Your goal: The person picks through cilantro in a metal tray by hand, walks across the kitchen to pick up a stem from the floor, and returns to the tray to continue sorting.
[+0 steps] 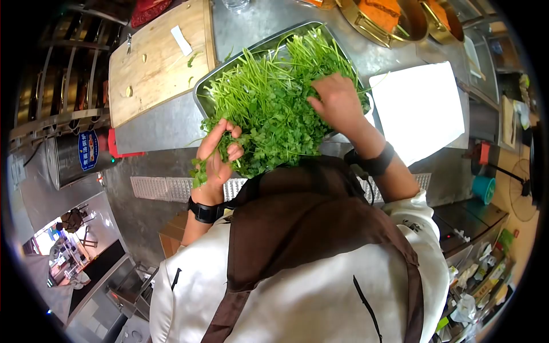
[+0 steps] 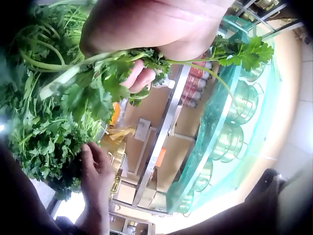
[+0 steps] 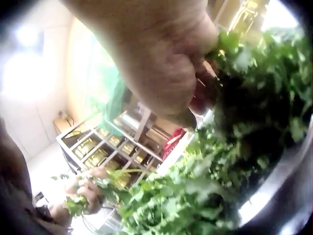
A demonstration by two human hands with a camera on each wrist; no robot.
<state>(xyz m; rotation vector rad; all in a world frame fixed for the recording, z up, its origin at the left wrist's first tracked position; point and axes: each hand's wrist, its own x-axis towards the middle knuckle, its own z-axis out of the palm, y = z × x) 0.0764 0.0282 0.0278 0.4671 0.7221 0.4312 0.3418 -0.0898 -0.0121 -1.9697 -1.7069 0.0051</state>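
Observation:
Leafy green herbs with pale stems (image 1: 274, 114) fill a metal tray (image 1: 201, 94), stems toward its far side and leaves toward the body. The left hand (image 1: 218, 151), at the tray's near left corner, grips a few sprigs; in the left wrist view a cut stem (image 2: 68, 81) and leaves (image 2: 252, 54) stick out on either side of that hand (image 2: 156, 29). Over the tray's right side, the right hand (image 1: 340, 106) is at the leaves with its fingers bent downward. The right wrist view shows its fingertips (image 3: 203, 93) against the bunch, partly hidden, and whether they pinch anything is unclear.
A wooden board (image 1: 154, 63) with small scraps lies left of the tray. On the right is a white sheet (image 1: 420, 108). Brass pans (image 1: 366, 26) with orange blocks stand at the back right, and a clear cup (image 1: 235, 4) at the back.

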